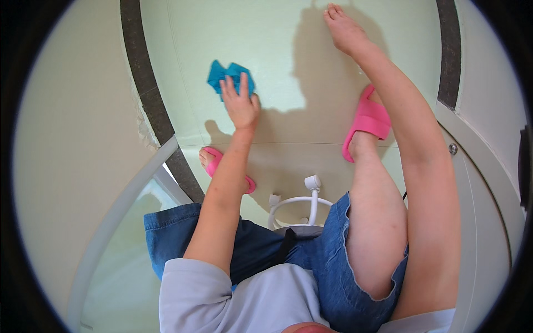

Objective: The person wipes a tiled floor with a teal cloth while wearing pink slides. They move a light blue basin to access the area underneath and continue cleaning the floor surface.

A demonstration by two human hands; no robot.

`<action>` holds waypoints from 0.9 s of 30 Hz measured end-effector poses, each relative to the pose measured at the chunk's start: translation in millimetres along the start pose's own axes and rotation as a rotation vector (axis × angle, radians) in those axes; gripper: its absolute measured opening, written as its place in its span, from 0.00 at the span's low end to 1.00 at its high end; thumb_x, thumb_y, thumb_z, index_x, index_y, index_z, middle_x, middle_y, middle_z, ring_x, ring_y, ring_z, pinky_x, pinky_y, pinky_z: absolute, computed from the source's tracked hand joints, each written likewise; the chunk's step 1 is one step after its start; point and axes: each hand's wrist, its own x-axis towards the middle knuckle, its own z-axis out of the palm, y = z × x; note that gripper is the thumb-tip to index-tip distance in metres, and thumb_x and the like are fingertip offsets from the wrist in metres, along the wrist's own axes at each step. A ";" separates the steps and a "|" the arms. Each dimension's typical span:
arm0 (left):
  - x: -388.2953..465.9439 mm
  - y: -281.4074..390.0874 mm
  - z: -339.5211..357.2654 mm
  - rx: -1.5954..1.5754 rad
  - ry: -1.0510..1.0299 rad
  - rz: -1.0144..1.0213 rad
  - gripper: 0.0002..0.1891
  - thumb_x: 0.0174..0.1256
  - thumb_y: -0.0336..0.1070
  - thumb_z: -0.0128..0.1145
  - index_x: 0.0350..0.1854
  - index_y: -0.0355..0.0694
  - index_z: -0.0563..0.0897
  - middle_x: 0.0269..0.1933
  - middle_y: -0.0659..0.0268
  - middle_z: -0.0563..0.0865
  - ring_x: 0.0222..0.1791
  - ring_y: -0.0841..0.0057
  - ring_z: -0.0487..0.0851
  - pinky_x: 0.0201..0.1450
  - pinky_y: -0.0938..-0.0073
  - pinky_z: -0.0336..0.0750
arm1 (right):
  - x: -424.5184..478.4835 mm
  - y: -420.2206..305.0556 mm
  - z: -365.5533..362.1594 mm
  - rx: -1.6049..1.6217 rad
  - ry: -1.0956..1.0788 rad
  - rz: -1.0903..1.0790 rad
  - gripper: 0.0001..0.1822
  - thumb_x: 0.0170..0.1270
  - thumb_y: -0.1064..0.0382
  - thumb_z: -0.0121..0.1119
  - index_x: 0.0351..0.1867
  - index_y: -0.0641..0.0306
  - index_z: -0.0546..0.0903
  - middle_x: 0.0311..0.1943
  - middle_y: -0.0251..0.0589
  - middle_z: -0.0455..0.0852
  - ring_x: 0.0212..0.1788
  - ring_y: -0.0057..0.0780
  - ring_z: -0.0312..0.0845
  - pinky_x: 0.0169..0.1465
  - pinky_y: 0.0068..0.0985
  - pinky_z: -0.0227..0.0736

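Observation:
My left hand [240,104] lies spread over a crumpled blue cloth [231,70] on the pale tiled floor [266,162]. Its fingertips press the near part of the cloth, and folds stick out beyond them. Farther forward on the right, my right hand [344,28] is stretched out with nothing visible in it. Its fingers are extended near the top edge of the view, over the shadowed floor. Whether that palm touches the floor cannot be told.
Pink slippers [368,118] are on my feet at both sides. Between my legs is a white-framed wheeled stool [314,204]. Dark skirting [156,106] runs below a chipped wall at left. A white door panel [470,200] with a round metal fitting [453,148] stands close at right.

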 end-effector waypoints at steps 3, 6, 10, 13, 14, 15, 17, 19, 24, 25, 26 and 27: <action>13.2 -12.3 6.2 0.017 0.074 -0.145 0.30 0.55 0.30 0.53 0.65 0.44 0.73 0.67 0.40 0.65 0.68 0.40 0.59 0.70 0.49 0.57 | -1.2 4.7 8.8 0.204 0.193 -0.097 0.28 0.56 0.78 0.45 0.62 0.81 0.65 0.67 0.64 0.61 0.72 0.49 0.56 0.72 0.34 0.56; 4.6 3.2 16.6 0.030 0.098 -0.155 0.31 0.53 0.29 0.54 0.65 0.44 0.73 0.67 0.41 0.65 0.69 0.40 0.58 0.70 0.47 0.55 | 3.9 -2.9 10.8 0.177 0.151 -0.069 0.28 0.56 0.77 0.45 0.62 0.82 0.64 0.67 0.66 0.62 0.71 0.50 0.57 0.72 0.35 0.56; -4.1 88.9 19.1 -0.129 -0.080 0.031 0.32 0.50 0.29 0.56 0.64 0.45 0.73 0.67 0.43 0.65 0.70 0.41 0.57 0.70 0.46 0.55 | 6.4 14.0 27.6 0.066 0.182 -0.097 0.28 0.57 0.76 0.45 0.63 0.82 0.64 0.66 0.66 0.62 0.71 0.51 0.57 0.72 0.35 0.56; -2.8 138.5 29.1 -0.209 -0.124 0.159 0.34 0.46 0.27 0.59 0.63 0.49 0.75 0.69 0.48 0.64 0.71 0.44 0.57 0.68 0.44 0.56 | 7.9 11.5 22.0 0.008 0.186 -0.118 0.28 0.58 0.74 0.46 0.63 0.82 0.64 0.66 0.66 0.62 0.71 0.52 0.57 0.73 0.35 0.55; -5.4 148.9 31.0 -0.227 -0.127 0.226 0.34 0.45 0.28 0.60 0.62 0.51 0.76 0.69 0.50 0.64 0.71 0.47 0.58 0.68 0.43 0.57 | 9.9 8.7 20.9 0.004 0.191 -0.124 0.29 0.58 0.74 0.46 0.63 0.82 0.63 0.67 0.66 0.62 0.71 0.53 0.57 0.73 0.34 0.55; -8.1 155.3 34.4 -0.245 -0.133 0.294 0.34 0.44 0.28 0.61 0.62 0.54 0.76 0.70 0.53 0.64 0.71 0.49 0.58 0.67 0.42 0.57 | 10.7 5.7 16.8 0.002 0.195 -0.128 0.29 0.58 0.74 0.46 0.63 0.82 0.63 0.67 0.66 0.62 0.71 0.53 0.57 0.73 0.34 0.55; -18.2 148.8 32.1 -0.233 -0.191 0.388 0.35 0.43 0.28 0.62 0.61 0.57 0.77 0.70 0.57 0.66 0.72 0.55 0.60 0.67 0.43 0.59 | 10.5 -4.1 9.2 -0.054 0.090 -0.069 0.29 0.63 0.75 0.43 0.68 0.73 0.61 0.72 0.54 0.54 0.74 0.44 0.50 0.74 0.32 0.54; -25.0 120.8 27.6 -0.233 -0.248 0.487 0.35 0.42 0.28 0.63 0.60 0.58 0.77 0.70 0.59 0.67 0.72 0.57 0.60 0.66 0.44 0.60 | 2.3 -8.3 -4.5 -0.081 0.008 -0.041 0.29 0.65 0.76 0.41 0.70 0.69 0.59 0.75 0.48 0.51 0.76 0.40 0.46 0.74 0.31 0.53; -37.8 8.0 1.5 -0.134 -0.036 0.140 0.31 0.43 0.25 0.55 0.57 0.45 0.80 0.62 0.47 0.73 0.65 0.45 0.67 0.67 0.52 0.62 | -16.7 4.3 -24.0 -0.061 -0.060 -0.026 0.29 0.65 0.77 0.41 0.69 0.70 0.60 0.74 0.49 0.52 0.76 0.40 0.47 0.74 0.32 0.54; -41.0 -23.0 -0.6 -0.103 0.017 -0.012 0.30 0.46 0.27 0.55 0.59 0.43 0.77 0.64 0.44 0.69 0.66 0.44 0.65 0.68 0.50 0.60 | -17.2 1.9 -28.1 -0.051 -0.055 -0.027 0.29 0.65 0.77 0.41 0.69 0.70 0.60 0.74 0.49 0.52 0.76 0.40 0.47 0.74 0.32 0.53; -45.2 -57.1 -2.7 -0.026 0.084 -0.147 0.29 0.50 0.30 0.53 0.61 0.40 0.75 0.65 0.41 0.66 0.64 0.42 0.65 0.68 0.50 0.59 | -16.3 -3.0 -31.9 -0.039 -0.047 -0.035 0.28 0.65 0.77 0.40 0.69 0.70 0.60 0.74 0.49 0.52 0.76 0.40 0.47 0.74 0.32 0.53; -48.1 -83.5 -7.3 0.039 0.141 -0.270 0.29 0.53 0.33 0.53 0.62 0.38 0.74 0.65 0.37 0.65 0.63 0.41 0.65 0.68 0.50 0.58 | -15.5 -5.8 -32.2 -0.028 -0.043 -0.038 0.28 0.65 0.76 0.40 0.69 0.70 0.60 0.74 0.49 0.52 0.76 0.40 0.47 0.74 0.32 0.53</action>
